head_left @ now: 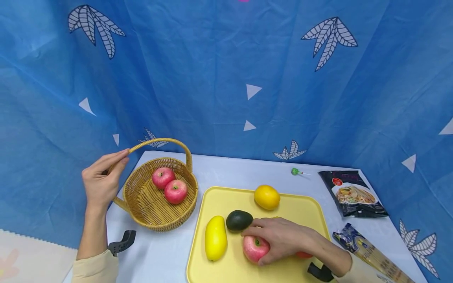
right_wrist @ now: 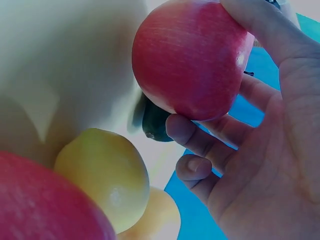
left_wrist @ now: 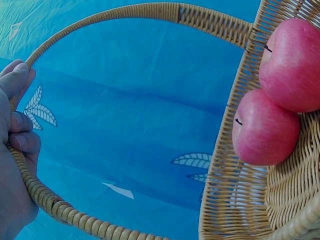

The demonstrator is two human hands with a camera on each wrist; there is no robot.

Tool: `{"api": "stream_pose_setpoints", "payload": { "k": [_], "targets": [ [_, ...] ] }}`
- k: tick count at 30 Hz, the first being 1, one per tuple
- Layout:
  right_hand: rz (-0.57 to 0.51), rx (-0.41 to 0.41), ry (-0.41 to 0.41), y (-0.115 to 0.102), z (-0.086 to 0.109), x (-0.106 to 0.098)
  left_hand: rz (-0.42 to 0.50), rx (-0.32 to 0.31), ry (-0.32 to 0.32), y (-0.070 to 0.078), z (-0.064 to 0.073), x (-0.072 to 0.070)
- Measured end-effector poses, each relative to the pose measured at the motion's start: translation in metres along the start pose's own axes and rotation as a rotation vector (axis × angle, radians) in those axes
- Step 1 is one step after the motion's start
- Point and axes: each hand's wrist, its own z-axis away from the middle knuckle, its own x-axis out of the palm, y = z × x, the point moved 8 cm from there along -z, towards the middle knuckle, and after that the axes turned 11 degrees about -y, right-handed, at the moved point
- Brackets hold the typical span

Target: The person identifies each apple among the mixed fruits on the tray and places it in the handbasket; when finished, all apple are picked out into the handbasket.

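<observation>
My left hand (head_left: 102, 179) grips the arched handle (head_left: 162, 140) of a wicker basket (head_left: 150, 204) on the left of the table. Two pink-red apples (head_left: 163, 178) lie together inside the basket. Over the yellow tray (head_left: 197, 251), my right hand (head_left: 286, 236) holds another apple (head_left: 253, 251), thumb and fingertips around its sides in the right wrist view. Left of that apple are a dark green avocado (head_left: 239, 221) and a yellow mango (head_left: 216, 237). A lemon (head_left: 267, 197) sits toward the tray's back. One more red apple (right_wrist: 45, 205) and a yellow fruit (right_wrist: 102, 177) lie near the right hand, mostly hidden in the head view.
Right of the tray lie a black noodle packet (head_left: 355, 194) and a long pasta packet (head_left: 376, 255). A green lollipop (head_left: 295, 171) is on the white table behind the tray. Blue curtain (head_left: 219, 78) hangs along the back and sides.
</observation>
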Motion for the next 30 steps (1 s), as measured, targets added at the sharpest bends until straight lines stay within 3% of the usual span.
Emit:
{"api": "stream_pose_setpoints", "payload": {
  "k": [13,30],
  "targets": [
    [-0.021,-0.004,-0.002,-0.006,-0.006,-0.008,0.007,0.002,0.003,0.004,-0.001,0.001],
    [0.042,-0.031,0.026,-0.016,-0.014,-0.018,0.008,-0.007,0.003,0.000,0.000,0.000]
  ]
}}
